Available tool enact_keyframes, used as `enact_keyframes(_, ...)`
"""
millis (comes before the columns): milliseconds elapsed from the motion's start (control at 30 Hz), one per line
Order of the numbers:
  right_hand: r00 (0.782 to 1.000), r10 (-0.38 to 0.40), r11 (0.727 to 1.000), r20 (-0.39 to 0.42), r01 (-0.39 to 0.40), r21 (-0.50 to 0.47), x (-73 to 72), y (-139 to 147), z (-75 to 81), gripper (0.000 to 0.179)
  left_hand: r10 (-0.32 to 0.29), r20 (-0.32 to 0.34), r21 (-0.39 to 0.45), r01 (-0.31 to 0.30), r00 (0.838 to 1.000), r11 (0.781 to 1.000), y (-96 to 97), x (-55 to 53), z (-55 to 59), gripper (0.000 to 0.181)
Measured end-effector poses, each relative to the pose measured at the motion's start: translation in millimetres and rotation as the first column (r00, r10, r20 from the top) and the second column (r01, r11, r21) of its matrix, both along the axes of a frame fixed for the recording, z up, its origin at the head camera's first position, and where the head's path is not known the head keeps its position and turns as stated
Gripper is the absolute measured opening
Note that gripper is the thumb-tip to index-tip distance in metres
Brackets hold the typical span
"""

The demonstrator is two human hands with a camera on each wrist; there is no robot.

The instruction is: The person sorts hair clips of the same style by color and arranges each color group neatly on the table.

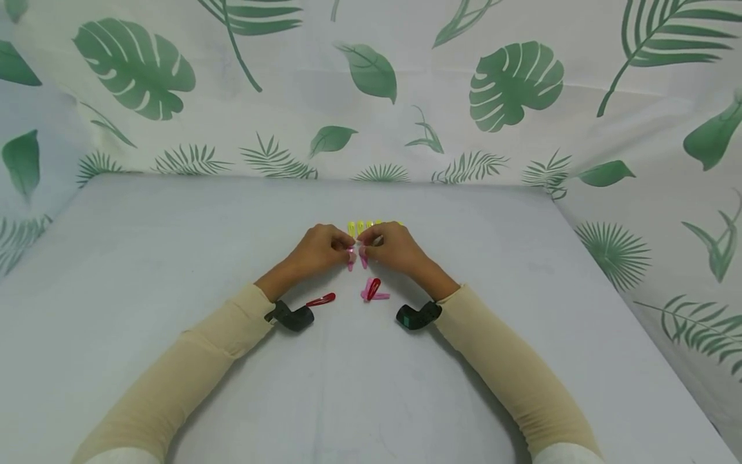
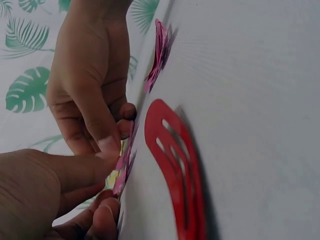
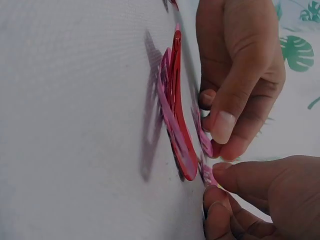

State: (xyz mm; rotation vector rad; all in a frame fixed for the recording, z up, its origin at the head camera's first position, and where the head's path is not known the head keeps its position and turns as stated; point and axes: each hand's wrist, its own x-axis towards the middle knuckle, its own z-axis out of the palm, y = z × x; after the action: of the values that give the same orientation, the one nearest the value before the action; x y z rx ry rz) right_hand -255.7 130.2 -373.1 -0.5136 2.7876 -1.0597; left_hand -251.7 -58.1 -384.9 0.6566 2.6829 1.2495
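Two pink hair clips lie side by side near the middle of the table, one at each hand. My left hand (image 1: 321, 248) pinches the left pink hair clip (image 1: 350, 264) between thumb and fingers. With its fingertips, my right hand (image 1: 399, 248) pinches the right pink hair clip (image 1: 363, 261). The two hands nearly meet, and their fingers partly cover both clips. Just behind them stands a row of several yellow hair clips (image 1: 361, 227), some hidden by the right hand. In the right wrist view, the left thumb presses near the end of a pink clip (image 3: 205, 142).
A red hair clip (image 1: 321, 299) lies alone by the left wrist. Nearer the right wrist, another red hair clip (image 1: 373, 289) rests across pink clips (image 1: 380, 296) in a small pile. A leaf-patterned cloth (image 1: 371, 116) hangs behind the white table (image 1: 174, 258).
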Motion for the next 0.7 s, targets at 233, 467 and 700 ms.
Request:
enact_keyframes(233,1.0,-0.028,0.999,-0.007,0.027,-0.026,3.2,10,-0.2,0.019,-0.019,0.068,-0.013,0.02,0.997,1.0,-3.3,2.3,1.5,0.041)
enact_keyframes(467,0.997,0.024,0.996,0.075,-0.017,-0.092,11.4,24,-1.7,0.017,-0.044,0.117,-0.029,0.048,0.992,0.998,-3.3,4.9,3.6,0.046)
enact_keyframes(700,0.977,0.151,0.972,0.153,-0.118,-0.204,28.2,31,1.6,0.016,-0.048,0.147,-0.049,0.056,0.988,0.997,-4.2,6.8,4.5,0.051)
